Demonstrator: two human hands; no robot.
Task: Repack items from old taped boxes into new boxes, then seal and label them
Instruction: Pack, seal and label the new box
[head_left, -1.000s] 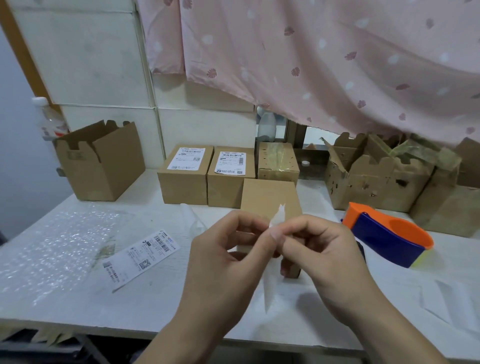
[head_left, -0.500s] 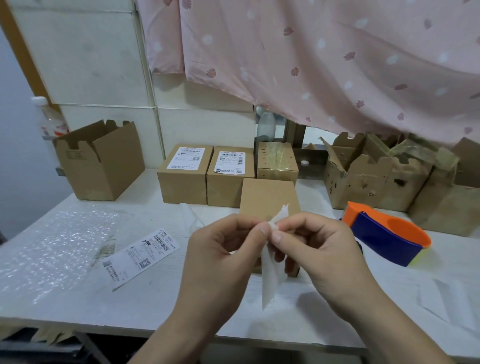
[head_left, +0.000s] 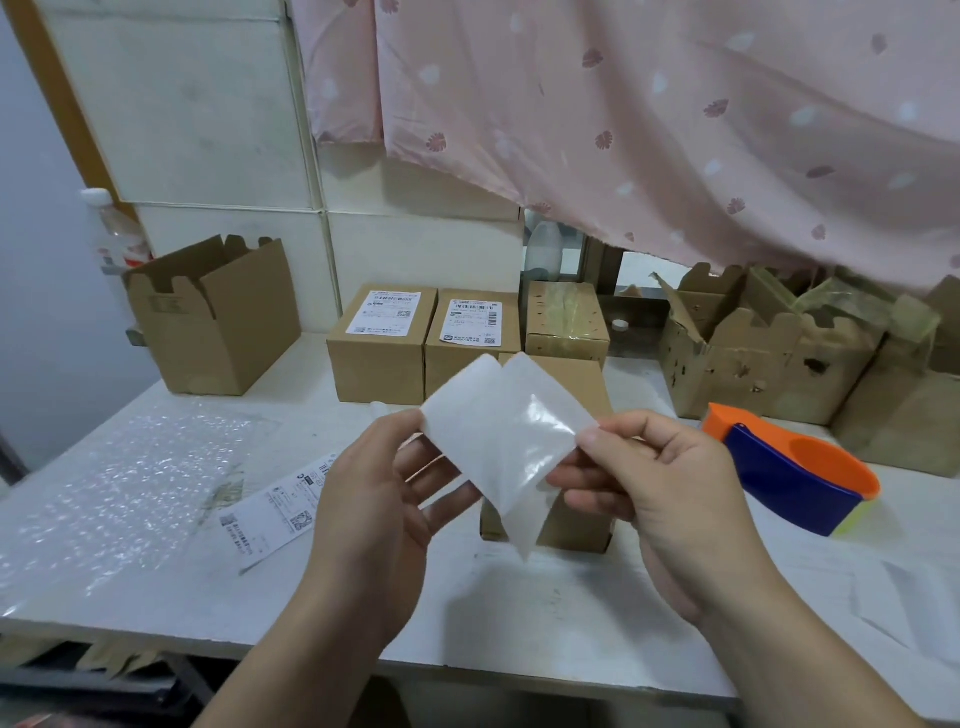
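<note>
My left hand (head_left: 379, 499) pinches one corner of a white label (head_left: 462, 415), and my right hand (head_left: 660, 499) pinches its glossy backing sheet (head_left: 535, 441). The two sheets are spread apart in a V and stay joined along the lower edge, above a plain closed brown box (head_left: 576, 384) in the middle of the table. Behind it stand two sealed boxes with labels (head_left: 382, 338) (head_left: 470, 332) and a taped old box (head_left: 566, 317). A second printed label (head_left: 275, 512) lies flat at the left.
An orange and blue tape dispenser (head_left: 795, 467) lies at the right. Several torn old boxes (head_left: 769, 353) line the back right. An open box (head_left: 213, 312) stands at the back left, bubble wrap (head_left: 119, 483) lies front left, and a pink curtain (head_left: 623, 130) hangs above.
The label was held edge-on between both hands' fingertips. Now my hands have pulled apart and the label and its backing are peeled open into two flat sheets.
</note>
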